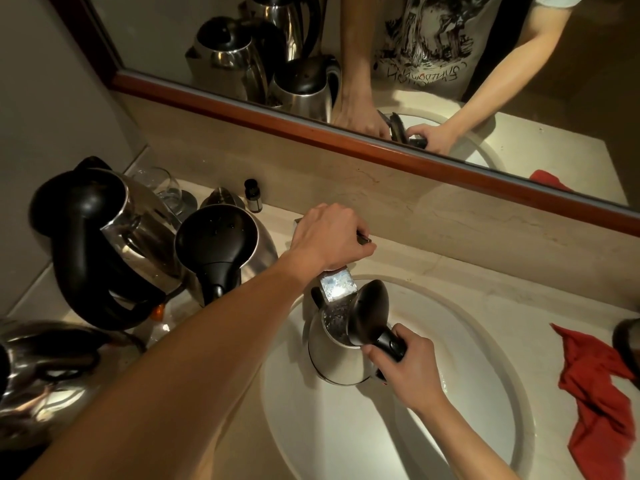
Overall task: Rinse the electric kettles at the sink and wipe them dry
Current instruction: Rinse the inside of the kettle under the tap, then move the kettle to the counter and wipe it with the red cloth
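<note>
My right hand point(403, 367) has its grip curled tight round the black handle of a steel kettle point(337, 351), which I hold over the white sink point(450, 341) with its black lid point(369, 315) flipped up and its open mouth right under the tap spout point(337, 285). Water glints inside the kettle. My left hand point(330, 237) is up on the tap, fingers curled down over its top, where a lever end point(363, 240) pokes out beside my knuckles. To the left on the desk point(519, 292) stand more kettles: a round one with a closed black lid point(221, 247) just beside the sink, a taller one with a looping black handle point(104, 244) behind it, and another point(45, 375) at the near left edge. Behind them sit a drinking glass point(162, 188) and a small dark bottle point(252, 197). A red cloth point(599, 396) lies crumpled on the desk right of the sink. The mirror point(242, 46) above reflects the kettles and my arms.
</note>
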Motion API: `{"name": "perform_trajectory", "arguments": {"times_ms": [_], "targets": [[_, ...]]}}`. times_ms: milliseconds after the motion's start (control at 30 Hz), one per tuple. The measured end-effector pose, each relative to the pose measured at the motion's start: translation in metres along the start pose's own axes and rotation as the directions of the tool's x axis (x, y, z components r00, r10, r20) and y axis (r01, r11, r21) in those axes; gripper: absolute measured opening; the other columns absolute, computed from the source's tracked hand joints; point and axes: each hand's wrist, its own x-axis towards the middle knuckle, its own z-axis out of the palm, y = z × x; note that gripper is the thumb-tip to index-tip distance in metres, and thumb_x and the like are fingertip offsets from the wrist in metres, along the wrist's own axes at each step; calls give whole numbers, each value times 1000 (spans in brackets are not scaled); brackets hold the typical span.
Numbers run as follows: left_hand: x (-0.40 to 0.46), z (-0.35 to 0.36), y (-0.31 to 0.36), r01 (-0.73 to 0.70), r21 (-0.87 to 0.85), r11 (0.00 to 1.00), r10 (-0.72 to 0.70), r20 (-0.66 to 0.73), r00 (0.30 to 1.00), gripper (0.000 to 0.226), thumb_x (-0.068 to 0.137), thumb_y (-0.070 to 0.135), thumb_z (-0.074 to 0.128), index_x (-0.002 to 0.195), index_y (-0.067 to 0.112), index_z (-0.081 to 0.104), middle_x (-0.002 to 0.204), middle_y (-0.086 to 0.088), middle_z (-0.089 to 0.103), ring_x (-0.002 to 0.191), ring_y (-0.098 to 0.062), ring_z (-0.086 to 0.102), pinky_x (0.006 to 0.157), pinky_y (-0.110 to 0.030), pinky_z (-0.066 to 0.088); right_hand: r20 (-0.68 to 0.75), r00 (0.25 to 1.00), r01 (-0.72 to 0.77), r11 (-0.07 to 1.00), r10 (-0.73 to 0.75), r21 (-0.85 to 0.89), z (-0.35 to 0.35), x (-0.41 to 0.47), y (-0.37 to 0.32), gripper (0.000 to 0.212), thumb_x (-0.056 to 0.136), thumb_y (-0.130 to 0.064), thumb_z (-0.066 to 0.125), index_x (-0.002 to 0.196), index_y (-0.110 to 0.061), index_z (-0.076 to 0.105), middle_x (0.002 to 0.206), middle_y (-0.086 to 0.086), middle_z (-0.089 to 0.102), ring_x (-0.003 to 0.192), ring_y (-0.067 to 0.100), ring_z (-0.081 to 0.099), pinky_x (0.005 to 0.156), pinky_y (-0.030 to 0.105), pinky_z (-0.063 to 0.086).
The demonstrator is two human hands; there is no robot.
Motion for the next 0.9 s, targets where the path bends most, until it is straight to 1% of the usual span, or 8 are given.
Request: {"name": "perform_trajectory", "arguments": {"times_ms": [100,267,400,500,567,700,800,900], "targets": [[0,-1,1,16,-48,999,-16,7,1000,28,86,53,62,82,31,79,84,11,73,85,-16,65,73,-29,46,5,1000,-8,1000,8,7,0,0,0,49,64,-53,75,61,-16,43,51,-9,37,50,17,36,52,51,46],[-2,-3,2,17,-64,998,-16,6,1000,21,84,46,63,83,30,77,86,11,72,85,-17,64,74,-30,50,18,999,-30,999,29,15,0,1,3,49,66,-51,78,63,-14,46,54,-8,38,50,30,42,52,57,51],[-1,-4,1,-4,-52,999,4,3,1000,22,86,46,62,83,30,76,89,9,71,86,-18,64,72,-29,45,11,998,-69,997,69,24,-1,-3,5,53,64,-54,79,64,-13,44,56,-6,40,51,22,42,53,56,52],[-2,-4,3,-7,-30,1000,7,10,1000,25,88,47,59,85,30,77,89,8,71,85,-18,63,70,-29,39,20,993,-120,992,119,45,-2,-2,3,60,62,-56,82,66,-10,45,63,12,46,56,41,58,53,56,53],[-4,-6,3,-17,-23,1000,18,23,1000,27,91,46,58,88,29,78,89,6,72,85,-18,63,70,-29,40,36,993,-114,993,113,34,-5,2,0,61,61,-56,83,68,-7,48,64,17,53,58,43,63,51,53,54],[-16,-10,6,-121,-105,987,123,12,992,32,93,43,56,98,23,80,99,5,77,94,-16,68,86,-38,52,46,994,-101,994,99,45,-12,6,-1,55,68,-45,87,70,-4,51,60,13,56,47,25,59,46,37,48],[-39,-11,20,-240,-107,965,245,43,968,43,89,47,59,118,19,74,121,1,72,113,-16,64,100,-39,47,18,995,-99,992,98,83,-14,3,3,55,66,-49,84,69,-4,52,57,8,53,50,24,52,48,38,44],[-64,-6,37,-356,-60,932,361,132,923,52,88,48,62,130,18,67,136,-4,63,125,-20,56,106,-38,42,-26,995,-95,989,99,117,-17,1,2,50,70,-36,88,63,-6,50,55,2,46,51,17,44,51,32,37]]}}
